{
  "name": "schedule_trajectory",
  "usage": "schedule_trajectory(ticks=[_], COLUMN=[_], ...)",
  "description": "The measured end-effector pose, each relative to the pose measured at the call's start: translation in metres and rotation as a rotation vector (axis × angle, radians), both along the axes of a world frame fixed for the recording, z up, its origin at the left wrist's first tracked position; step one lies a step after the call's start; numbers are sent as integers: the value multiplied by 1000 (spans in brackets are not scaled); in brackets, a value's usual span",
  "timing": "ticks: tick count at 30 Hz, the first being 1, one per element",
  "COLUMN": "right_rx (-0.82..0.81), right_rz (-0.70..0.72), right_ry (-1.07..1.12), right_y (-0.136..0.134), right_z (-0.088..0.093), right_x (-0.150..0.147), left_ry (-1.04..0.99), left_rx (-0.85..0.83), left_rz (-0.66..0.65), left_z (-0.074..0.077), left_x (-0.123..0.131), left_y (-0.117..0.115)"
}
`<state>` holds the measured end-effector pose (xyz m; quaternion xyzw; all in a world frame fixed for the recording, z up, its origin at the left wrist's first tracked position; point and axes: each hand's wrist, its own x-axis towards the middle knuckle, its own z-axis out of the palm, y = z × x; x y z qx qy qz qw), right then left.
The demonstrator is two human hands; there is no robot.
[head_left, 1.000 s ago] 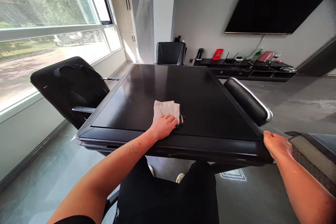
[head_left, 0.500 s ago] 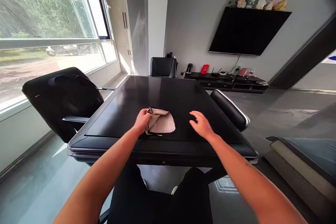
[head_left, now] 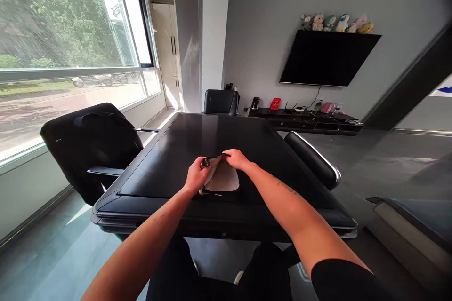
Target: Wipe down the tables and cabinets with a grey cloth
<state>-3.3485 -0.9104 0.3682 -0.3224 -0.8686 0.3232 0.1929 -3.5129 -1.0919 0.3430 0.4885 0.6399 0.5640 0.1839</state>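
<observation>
Our left hand (head_left: 198,173) pinches the cloth (head_left: 225,179) at its left end; right hand (head_left: 237,158) pinches its far edge; table (head_left: 158,164) beneath.

This is most likely an office or meeting room, though much lies out of view and a home is possible: padded black chairs (head_left: 92,148) stand around a dark table (head_left: 243,131), a television (head_left: 326,59) topped with plush toys (head_left: 329,23) hangs above a low black cabinet (head_left: 295,125), and a wide window (head_left: 70,73) faces greenery (head_left: 52,19).
</observation>
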Motion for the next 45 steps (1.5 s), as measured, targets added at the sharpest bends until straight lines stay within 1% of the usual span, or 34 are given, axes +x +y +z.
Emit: schedule_trajectory(ticks=[5, 9, 11, 12, 14, 16, 18, 20, 22, 24, 26, 27, 29, 31, 33, 34, 36, 38, 40, 43, 45], right_rx=[-128, -314, -431, -489, -593, -667, -715, -752, -782, -803, -813, -810, -767, -656, -496, -407, -238, -116, -49, -2, 20], right_rz=[-144, -245, -270, -279, -297, -315, -325, -314, -280, -236, -179, -143, -64, -2, 21, 18, -10, -61, -117, -192, -228], right_ry=[146, 236, 253, 257, 271, 305, 353, 406, 460, 516, 580, 615, 684, 736, 750, 743, 705, 657, 605, 517, 461], right_y=[11, 6, 1, -2, -6, -9, -12, -15, -19, -23, -27, -28, -31, -34, -38, -40, -45, -51, -57, -67, -71], right_z=[13, 19, 23, 25, 31, 37, 44, 53, 65, 79, 95, 103, 120, 136, 152, 160, 174, 186, 195, 204, 207], right_x=[-8, -19, -22, -23, -24, -23, -22, -19, -15, -9, -3, 0, 5, 10, 13, 15, 18, 21, 23, 26, 28], left_ry=[249, 553, 704, 760, 824, 857, 885, 879, 840, 813, 804, 802, 809, 846, 887, 905, 933, 955, 961, 919, 849], left_rx=[-134, -88, -141, -185, -266, -321, -348, -343, -312, -252, -171, -129, -59, -20, -7, -3, 37, 101, 130, 112, 139], left_rz=[-116, -225, -262, -245, -172, -92, -51, -26, -20, -49, -102, -123, -174, -273, -368, -386, -361, -300, -253, -246, -224], left_z=[-5, 2, 8, 11, 16, 20, 23, 24, 26, 33, 48, 59, 86, 118, 148, 160, 179, 188, 187, 175, 164], left_x=[35, 50, 58, 64, 76, 89, 97, 95, 83, 61, 32, 16, -13, -34, -46, -48, -49, -49, -49, -47, -45], left_y=[2, -1, -4, -6, -7, -7, -6, -7, -10, -15, -19, -21, -22, -22, -22, -22, -21, -21, -20, -18, -17])
